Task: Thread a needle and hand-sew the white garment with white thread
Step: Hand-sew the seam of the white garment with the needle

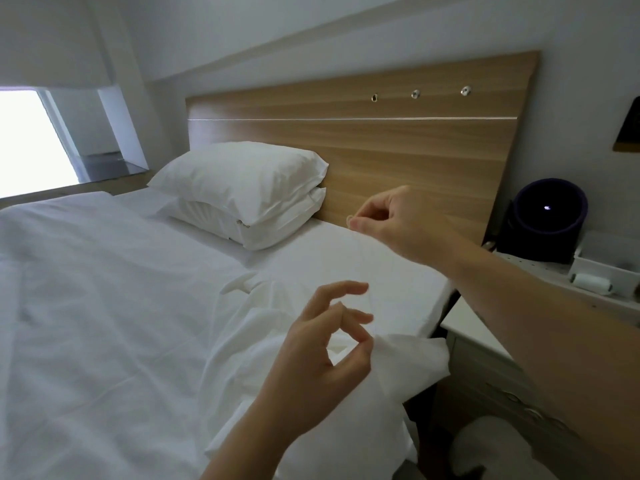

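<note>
Left hand (322, 344), 6 o'clock, nearest: thumb and one fingertip pinch a fold of the white garment (408, 362), and the other fingers are loosely spread above. The garment is thin, soft, crumpled cloth, bunched at the right edge of the bed and spilling down towards 5 o'clock.

Right hand (391, 223), about 2 o'clock, is raised higher and further back. Its thumb and forefinger tips are pressed together on something tiny. A faint line of white thread (363, 265) runs from that pinch down towards the garment. The needle is too small to make out.

White duvet (104, 306), 8 o'clock, smooth cotton with light wrinkles. At 3 o'clock, a white nightstand tray (609, 268) holds a white thread spool (588, 284). Behind it is a dark purple round cylinder (550, 209) with a small lit dot.

Two stacked white pillows (242, 188), 11 o'clock, are plump and rectangular. Beyond them is a flat wood-grain headboard (415, 150) with three metal studs. Bright window (24, 143), 9 o'clock.
</note>
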{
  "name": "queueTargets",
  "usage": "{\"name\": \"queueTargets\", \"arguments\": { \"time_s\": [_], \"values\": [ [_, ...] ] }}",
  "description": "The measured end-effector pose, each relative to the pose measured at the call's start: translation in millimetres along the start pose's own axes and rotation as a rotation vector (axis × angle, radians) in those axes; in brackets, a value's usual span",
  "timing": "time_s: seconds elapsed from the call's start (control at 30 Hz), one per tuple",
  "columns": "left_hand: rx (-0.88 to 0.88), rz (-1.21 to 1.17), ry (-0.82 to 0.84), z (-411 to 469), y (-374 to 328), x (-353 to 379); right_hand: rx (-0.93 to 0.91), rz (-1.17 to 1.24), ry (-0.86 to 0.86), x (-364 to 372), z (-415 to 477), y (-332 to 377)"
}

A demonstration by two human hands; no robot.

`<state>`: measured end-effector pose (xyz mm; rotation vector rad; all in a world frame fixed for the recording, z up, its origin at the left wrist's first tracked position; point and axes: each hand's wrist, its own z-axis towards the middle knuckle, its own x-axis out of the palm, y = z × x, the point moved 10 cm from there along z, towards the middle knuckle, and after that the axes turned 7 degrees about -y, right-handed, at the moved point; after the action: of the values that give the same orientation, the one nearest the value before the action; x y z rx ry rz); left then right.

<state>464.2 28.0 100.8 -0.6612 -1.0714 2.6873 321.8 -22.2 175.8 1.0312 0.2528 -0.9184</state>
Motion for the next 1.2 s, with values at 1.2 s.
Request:
{"name": "queueTargets", "arguments": {
  "time_s": [1.2],
  "values": [
    [-0.093,0.18,0.071,-2,32,0,0.218,-0.044,0.634,69,-48,-29]
  ]
}}
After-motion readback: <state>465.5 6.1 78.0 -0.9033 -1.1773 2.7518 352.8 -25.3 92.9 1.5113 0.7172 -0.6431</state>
